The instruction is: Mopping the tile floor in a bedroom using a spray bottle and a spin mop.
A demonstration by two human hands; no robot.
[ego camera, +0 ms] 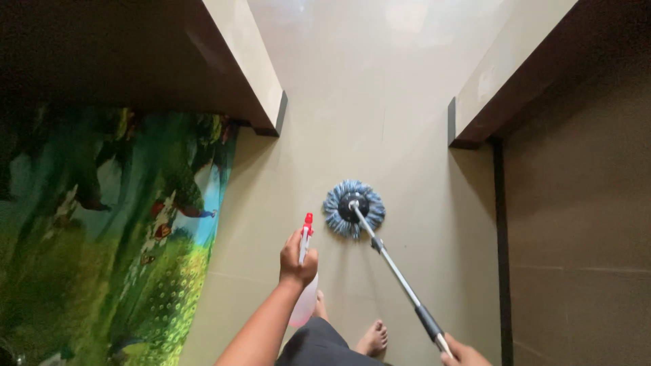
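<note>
Blue-grey strands fanned out round the black hub of the mop (353, 209), which lay flat on the beige floor (380, 95) about midway between the two wall ends, just ahead of my feet. Its metal pole ran back and to the right, down to the dark grip near the bottom edge of the view, where my right hand (463, 354) had it; only the top of that hand showed, but the fingers looked wrapped round the grip's end. My left hand (297, 260) was clenched on a spray bottle (304, 285) with a red nozzle and a pale pink body, held upright just left of the mop, nozzle aimed forward and down at the floor. Whether a finger sat on the trigger I could not tell.

To do this pass well, I judged the mist should land on the tile just ahead of the mop, not on the strands, and the head should stay flat so the whole ring wiped. The pole was steep and held one-handed, so short, steady strokes seemed safer than long pushes.

My bare feet (372, 337) stood close behind the head, near any wet patch. On the left hung a green printed curtain (122, 230), near the bottom-left corner; spray drifting that way would mark it. Dark door frames (498, 224) bounded the right side.
</note>
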